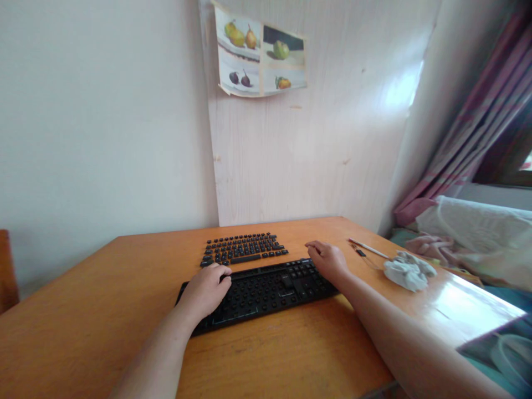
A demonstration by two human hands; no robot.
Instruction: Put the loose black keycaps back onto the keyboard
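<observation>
A black keyboard lies at a slant on the wooden table, most of its left and middle part stripped of keycaps, with bare key posts showing. My left hand lies over its left end, thumb on top and fingers curled at the far edge, gripping it. Above the right rear corner is my right hand, its fingers bent together and pointing left; whatever may be between the fingertips cannot be made out. Just behind the keyboard, loose black keycaps are laid out in rows, with a long space bar at the front.
On the right of the wooden table lie a crumpled whitish cloth, a thin white stick-like tool and a small dark object. A wall with a fruit picture stands behind. Beyond the right edge are fabrics.
</observation>
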